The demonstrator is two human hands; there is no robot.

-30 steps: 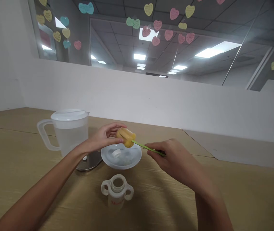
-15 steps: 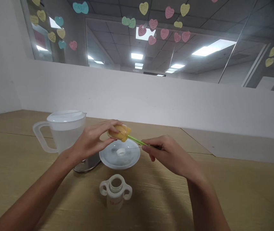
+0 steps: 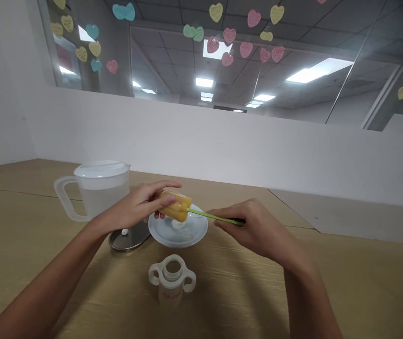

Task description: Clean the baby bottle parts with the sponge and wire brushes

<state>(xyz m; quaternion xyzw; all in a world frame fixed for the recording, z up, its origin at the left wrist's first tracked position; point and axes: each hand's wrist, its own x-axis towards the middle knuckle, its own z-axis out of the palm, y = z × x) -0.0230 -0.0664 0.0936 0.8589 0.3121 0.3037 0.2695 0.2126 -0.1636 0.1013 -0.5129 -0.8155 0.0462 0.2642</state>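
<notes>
My left hand (image 3: pixel 144 205) is closed around a yellow, scalloped bottle cap (image 3: pixel 176 207) with a clear outer part, tilted sideways above a white bowl (image 3: pixel 159 238). Between the fingers and thumb of my right hand (image 3: pixel 254 226) is a thin green stick-like tool (image 3: pixel 210 215), dark at the hand end. Its far tip meets the open end of the yellow cap; whether it goes inside is hidden. A small white round part (image 3: pixel 177 224) lies in the bowl. Nearer to me, a clear baby bottle (image 3: pixel 171 287) with two side handles stands upright, its mouth uncovered.
A translucent lidded pitcher (image 3: pixel 104 188) of liquid stands at the left, behind my left forearm. A shiny metal tray (image 3: pixel 130 238) holding a small white piece lies left of the bowl. Behind the tan tabletop (image 3: pixel 240 282) rises a white wall (image 3: pixel 204 141).
My left hand has turned and lowered the yellow cap slightly, showing more of its side. The green tool now lies flatter, and my right hand has shifted a little to the right.
</notes>
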